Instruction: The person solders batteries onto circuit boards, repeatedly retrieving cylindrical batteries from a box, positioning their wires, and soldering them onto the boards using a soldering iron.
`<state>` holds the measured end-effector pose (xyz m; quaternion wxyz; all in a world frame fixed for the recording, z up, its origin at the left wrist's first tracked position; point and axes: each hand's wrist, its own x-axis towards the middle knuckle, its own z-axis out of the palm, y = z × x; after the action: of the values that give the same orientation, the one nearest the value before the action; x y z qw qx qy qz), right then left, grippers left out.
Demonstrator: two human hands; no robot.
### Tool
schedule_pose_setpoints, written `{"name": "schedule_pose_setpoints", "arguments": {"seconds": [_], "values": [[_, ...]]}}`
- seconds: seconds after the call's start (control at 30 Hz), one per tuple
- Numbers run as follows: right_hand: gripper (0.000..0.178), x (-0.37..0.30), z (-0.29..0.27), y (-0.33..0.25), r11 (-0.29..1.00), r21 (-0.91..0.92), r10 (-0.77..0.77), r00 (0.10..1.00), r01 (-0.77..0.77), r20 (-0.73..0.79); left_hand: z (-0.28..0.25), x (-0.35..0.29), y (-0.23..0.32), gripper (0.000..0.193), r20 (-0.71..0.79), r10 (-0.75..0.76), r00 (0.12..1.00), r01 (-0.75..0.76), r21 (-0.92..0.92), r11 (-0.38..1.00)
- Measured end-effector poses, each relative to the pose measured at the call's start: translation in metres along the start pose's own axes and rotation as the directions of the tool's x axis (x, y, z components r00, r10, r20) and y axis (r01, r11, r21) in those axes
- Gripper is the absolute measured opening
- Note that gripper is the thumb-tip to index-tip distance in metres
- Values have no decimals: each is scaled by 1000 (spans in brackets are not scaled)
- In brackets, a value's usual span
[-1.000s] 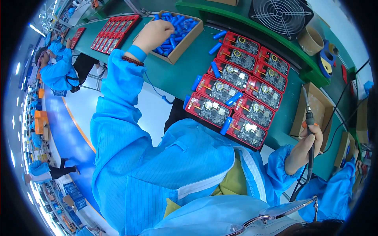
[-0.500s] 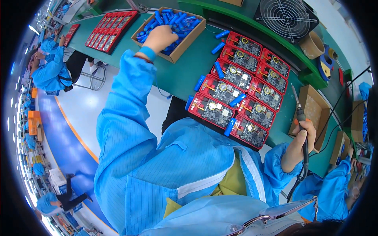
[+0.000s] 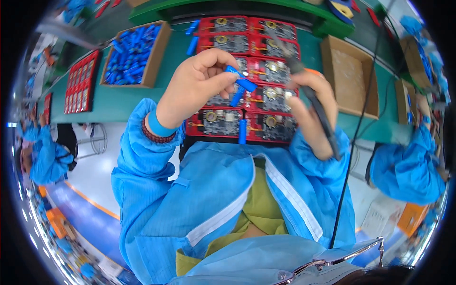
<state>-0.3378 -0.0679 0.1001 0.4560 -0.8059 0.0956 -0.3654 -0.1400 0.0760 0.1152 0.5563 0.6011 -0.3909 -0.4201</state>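
Between the thumb and fingers of my left hand (image 3: 197,85) is a small blue battery cell (image 3: 246,85), held above the middle of the red trays. My right hand (image 3: 313,102) is wrapped round a soldering iron (image 3: 295,64), blurred by motion, its tip end pointing away over the far boards. Circuit boards (image 3: 218,124) lie in red trays (image 3: 243,113) set in two columns; my hands cover part of them. Other blue cells lie along the trays, such as one blue cell (image 3: 242,131) between the nearest two. Left of them stands a cardboard box (image 3: 159,54) of blue cells.
Another red tray block (image 3: 81,83) lies at the far left. A second cardboard box (image 3: 369,88) stands to the right. A green rail (image 3: 327,23) runs behind the trays. Black cable (image 3: 349,171) hangs at my right. Co-workers sit left (image 3: 50,156) and right (image 3: 408,166).
My left hand has come from the box to above the trays, now with a blue cell. My right hand has brought the soldering iron over the boards. The view has turned.
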Motion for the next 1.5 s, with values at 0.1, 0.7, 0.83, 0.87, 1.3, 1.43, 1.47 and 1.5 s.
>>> {"name": "schedule_pose_setpoints", "arguments": {"seconds": [0.1,0.7,0.83,0.87,1.3,1.43,1.47,1.5], "values": [[42,5,10,6,993,-46,-110,994,111,24,23,8,-5,17,54,58,997,-64,130,989],[26,-3,8,12,997,83,10,989,2,-148,80,21,-27,32,207,19,978,21,-192,981],[29,-7,1,19,994,106,25,986,-7,-168,74,27,-33,21,199,118,973,-137,86,987],[30,-7,1,20,992,127,33,985,-12,-170,74,28,-33,20,170,221,960,-259,248,934],[45,-15,10,20,997,-7,-81,973,82,-217,81,26,-22,17,-212,182,960,-227,-214,950],[42,-12,12,19,985,-55,-173,960,165,-218,86,29,-21,15,-218,183,959,-241,-279,930],[40,-11,11,21,976,-91,-213,952,198,-222,88,28,-21,14,-212,183,960,-240,-287,927],[38,-11,10,21,965,-127,-253,941,229,-224,87,27,-22,14,-210,184,960,-240,-287,927]]}}
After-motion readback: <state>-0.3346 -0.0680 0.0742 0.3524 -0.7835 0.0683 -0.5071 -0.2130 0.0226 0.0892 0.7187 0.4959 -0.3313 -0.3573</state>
